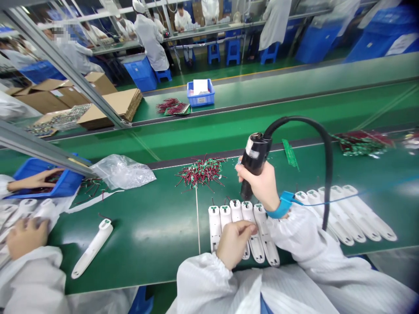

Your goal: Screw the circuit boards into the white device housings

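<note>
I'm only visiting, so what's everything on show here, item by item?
Centre casings: five, white, in front of the person
Right casings: at least five, white, beyond the right sleeve
Lone casing: one, white, left
Wired-board piles: three main ones, red and green, centre, right, far side
Plastic bag: one, clear, left of centre
Cardboard: several, brown, upper left
Stools: several, blue, background
Co-workers: several, white-coated, background and left
Tabletop: green, foreground
Black tool: one, black, in right hand
Wristband: one, blue, right wrist
Left hand: one, white-sleeved, over centre casings
Right hand: one, white-sleeved, gripping black tool
</note>
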A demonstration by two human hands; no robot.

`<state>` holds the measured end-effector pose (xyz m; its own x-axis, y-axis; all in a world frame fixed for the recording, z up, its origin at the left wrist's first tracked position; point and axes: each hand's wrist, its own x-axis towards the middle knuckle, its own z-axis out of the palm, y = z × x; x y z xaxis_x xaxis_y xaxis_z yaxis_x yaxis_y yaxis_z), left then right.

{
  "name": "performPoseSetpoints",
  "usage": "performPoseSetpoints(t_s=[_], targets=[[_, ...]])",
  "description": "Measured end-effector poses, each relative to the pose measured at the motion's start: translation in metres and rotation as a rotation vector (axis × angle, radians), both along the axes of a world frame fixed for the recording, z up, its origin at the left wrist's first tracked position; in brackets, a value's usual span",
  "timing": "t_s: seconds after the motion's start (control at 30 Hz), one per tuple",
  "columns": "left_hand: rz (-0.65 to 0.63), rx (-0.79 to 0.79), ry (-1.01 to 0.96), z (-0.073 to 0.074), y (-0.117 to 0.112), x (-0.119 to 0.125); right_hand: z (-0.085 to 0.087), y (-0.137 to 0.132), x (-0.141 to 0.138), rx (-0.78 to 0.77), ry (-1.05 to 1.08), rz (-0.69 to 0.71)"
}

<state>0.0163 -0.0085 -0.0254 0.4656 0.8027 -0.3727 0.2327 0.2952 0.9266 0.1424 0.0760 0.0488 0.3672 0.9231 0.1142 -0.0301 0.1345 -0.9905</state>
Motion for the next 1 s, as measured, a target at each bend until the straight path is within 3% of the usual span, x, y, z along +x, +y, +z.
performPoseSetpoints(t_s=[0.17, 0.33, 0.47, 0.77, 1.0], targets=[[0.055, 0.024, 0.02, 0.0, -0.003, -0.001, 0.006, -0.008, 0.007, 0.067, 0.098, 0.003], [0.159, 0.135, 0.092, 0.01, -0.001, -0.006, 0.029, -0.029, 0.01, 0.22, 0.333, 0.125], [0.165, 0.191, 0.113, 0.017, 0.002, -0.009, 0.042, -0.04, 0.009, 0.227, 0.429, 0.203], [0.226, 0.157, 0.041, 0.024, 0.004, -0.014, 0.037, -0.042, 0.009, 0.211, 0.401, 0.17], [0.201, 0.22, 0.073, 0.024, 0.005, -0.017, 0.043, -0.044, 0.009, 0.258, 0.425, 0.144]])
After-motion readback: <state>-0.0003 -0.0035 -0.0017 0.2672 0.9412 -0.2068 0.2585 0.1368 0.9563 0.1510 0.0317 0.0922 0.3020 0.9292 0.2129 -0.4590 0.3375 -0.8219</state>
